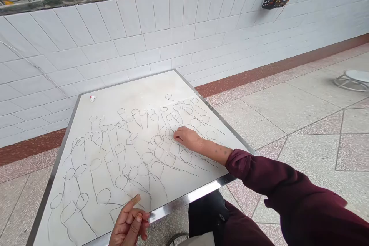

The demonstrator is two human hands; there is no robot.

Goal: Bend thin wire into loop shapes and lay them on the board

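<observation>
Right arm outstretched, right hand (187, 137) palm-down among loops (147, 153) spread across the table (152, 84), grip indiscernible; left hand (129, 219) at near edge, fingers curled, hold unclear

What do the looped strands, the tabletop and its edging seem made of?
Looped strands: perhaps thin wire or stiff cord, dark; the loops look round, but they are too fine to settle it.
Tabletop: possibly laminate or coated board; pale, smooth and evenly coloured.
Edging: likely polished metal, given its bright, mirror-like highlights.
</observation>
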